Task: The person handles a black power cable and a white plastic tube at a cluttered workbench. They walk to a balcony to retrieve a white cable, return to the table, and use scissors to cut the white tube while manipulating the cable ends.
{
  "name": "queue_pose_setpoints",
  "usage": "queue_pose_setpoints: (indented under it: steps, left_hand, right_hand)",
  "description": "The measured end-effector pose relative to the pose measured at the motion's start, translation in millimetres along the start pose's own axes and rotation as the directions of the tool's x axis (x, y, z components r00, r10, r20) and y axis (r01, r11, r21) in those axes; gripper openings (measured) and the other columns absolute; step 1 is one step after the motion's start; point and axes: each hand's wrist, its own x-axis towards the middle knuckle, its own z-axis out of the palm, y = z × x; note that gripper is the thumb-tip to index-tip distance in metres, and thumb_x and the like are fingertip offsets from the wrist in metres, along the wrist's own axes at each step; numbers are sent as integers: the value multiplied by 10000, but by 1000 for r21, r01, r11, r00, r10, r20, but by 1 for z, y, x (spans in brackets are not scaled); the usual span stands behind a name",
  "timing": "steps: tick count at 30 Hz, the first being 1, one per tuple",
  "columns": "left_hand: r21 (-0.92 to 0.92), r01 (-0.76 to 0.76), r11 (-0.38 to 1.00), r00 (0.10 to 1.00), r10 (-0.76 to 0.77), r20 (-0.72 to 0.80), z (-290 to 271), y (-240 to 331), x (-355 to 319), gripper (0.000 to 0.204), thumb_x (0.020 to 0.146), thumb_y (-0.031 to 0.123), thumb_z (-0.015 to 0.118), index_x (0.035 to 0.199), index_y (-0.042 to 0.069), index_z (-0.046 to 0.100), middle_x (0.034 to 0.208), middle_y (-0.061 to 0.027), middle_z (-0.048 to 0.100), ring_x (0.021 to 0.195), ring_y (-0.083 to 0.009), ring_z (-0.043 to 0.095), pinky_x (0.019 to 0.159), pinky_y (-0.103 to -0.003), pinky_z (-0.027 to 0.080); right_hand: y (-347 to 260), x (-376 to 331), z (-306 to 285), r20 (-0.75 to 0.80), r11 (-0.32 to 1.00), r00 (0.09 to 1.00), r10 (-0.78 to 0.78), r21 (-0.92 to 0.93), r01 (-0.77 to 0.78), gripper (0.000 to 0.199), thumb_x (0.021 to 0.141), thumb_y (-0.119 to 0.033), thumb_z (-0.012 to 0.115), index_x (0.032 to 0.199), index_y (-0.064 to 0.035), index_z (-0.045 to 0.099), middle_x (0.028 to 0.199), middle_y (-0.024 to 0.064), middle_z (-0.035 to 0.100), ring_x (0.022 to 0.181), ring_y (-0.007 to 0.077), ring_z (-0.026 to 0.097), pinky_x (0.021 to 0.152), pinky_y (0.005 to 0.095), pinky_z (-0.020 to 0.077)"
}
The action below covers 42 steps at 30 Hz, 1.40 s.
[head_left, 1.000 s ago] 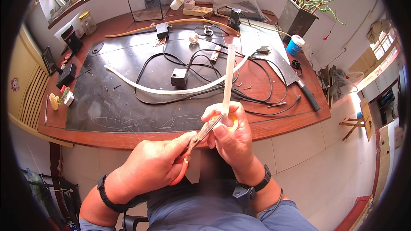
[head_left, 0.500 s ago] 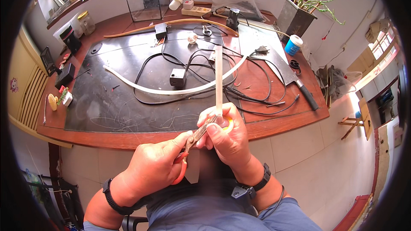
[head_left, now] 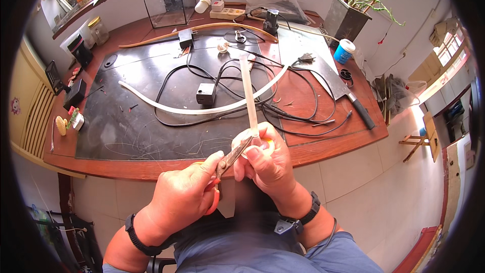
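Note:
My left hand (head_left: 184, 189) is closed round the orange-red handles of a pair of scissors (head_left: 227, 163). The blades look worn and brownish, and their tips reach the fingers of my right hand. My right hand (head_left: 267, 159) pinches the lower end of a pale translucent tube (head_left: 247, 91), which points up and away over the table. Part of a yellow-orange ring-like piece (head_left: 271, 145) shows among the right fingers; the rest of it is hidden. I cannot tell whether the blades touch the tube's end.
On the table (head_left: 126, 168) lie a longer curved white tube (head_left: 177, 109), a small black pump-like box (head_left: 205, 93), tangled black cables (head_left: 161, 88) and a cleaver (head_left: 331, 78) at the right. Behind are a glass tank (head_left: 169, 0), a power strip (head_left: 227, 13) and a blue cup (head_left: 344, 52).
The upright tube's top has tipped to the left, while its lower end stays pinched in my right hand. The scissors and both hands have barely shifted.

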Motion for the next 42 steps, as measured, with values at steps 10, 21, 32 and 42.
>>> queue_pose_setpoints:
  steps: [10, 21, 32, 42]
  left_hand:
    - [230, -43, 972, 997, 56, -47, 1, -2, 3, 607, 743, 87, 802, 1332, 28, 664, 824, -79, 674, 600, -227, 661, 508, -340, 534]
    - [221, -100, 970, 995, 104, -6, -2, -6, 11, 588, 744, 83, 791, 1317, 26, 670, 760, -53, 632, 581, -214, 644, 504, -335, 523]
    - [252, -121, 960, 992, 112, 50, -11, -8, 11, 652, 692, -71, 683, 1336, 22, 642, 828, -66, 682, 600, -230, 663, 531, -344, 539]
    - [261, -171, 950, 985, 175, 9, -10, -15, 12, 658, 692, -61, 692, 1344, 7, 636, 802, -67, 649, 579, -220, 634, 508, -346, 507]
  right_hand:
    - [-3, 0, -4, 1, 997, 998, 62, 45, -62, 343, 1011, -259, 710, 1178, -49, 497, 1035, 139, 673, 633, 190, 655, 560, 285, 551]
    - [-8, 0, -8, -3, 993, 994, 112, 40, -112, 440, 975, -408, 732, 1115, -47, 522, 879, 128, 639, 567, 194, 612, 520, 294, 535]
    - [-10, 0, -5, 36, 991, 992, 123, 42, -125, 368, 987, -335, 719, 1103, -53, 513, 868, 120, 619, 563, 194, 608, 523, 291, 522]
    - [-14, 1, -3, 49, 982, 982, 181, 49, -183, 328, 994, -298, 716, 1066, -63, 498, 856, 118, 613, 560, 185, 610, 511, 294, 516]
